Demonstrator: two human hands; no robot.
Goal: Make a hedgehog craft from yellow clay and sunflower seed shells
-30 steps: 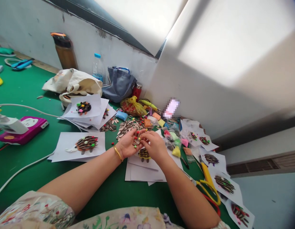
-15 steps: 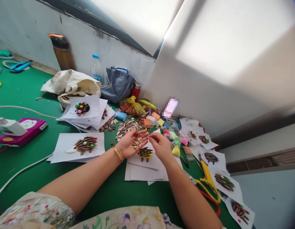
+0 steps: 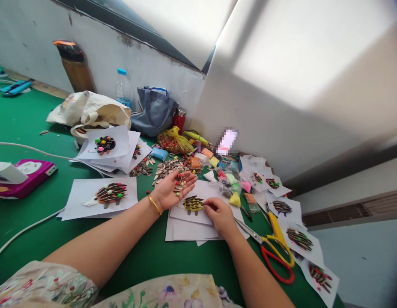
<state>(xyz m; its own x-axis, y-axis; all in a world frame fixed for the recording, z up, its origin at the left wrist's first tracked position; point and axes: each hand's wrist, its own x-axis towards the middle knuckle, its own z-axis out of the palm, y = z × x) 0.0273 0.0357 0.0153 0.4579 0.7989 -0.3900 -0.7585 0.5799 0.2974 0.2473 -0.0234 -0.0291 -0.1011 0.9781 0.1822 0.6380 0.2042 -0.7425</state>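
Loosely, the left hand (image 3: 172, 189) is holding beads (image 3: 177, 194) and seeds (image 3: 179, 187) across an outspread palm, possibly risking spills through tilting; the right hand (image 3: 221, 214) is pinching narrowly, contents unclear, beside the hedgehog (image 3: 193, 204) on paper (image 3: 200, 218).

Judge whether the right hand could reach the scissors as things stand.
Probably yes: the scissors lie beside the right forearm, handles uncovered, though the right hand is at the sunflower-seed hedgehog.

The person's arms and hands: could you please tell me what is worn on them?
The left arm has a pale, floral-printed sleeve and a gold-coloured bangle at the wrist. The right arm shows bare, with no sleeve in view. Neither the left grip nor the right grip wears a glove.
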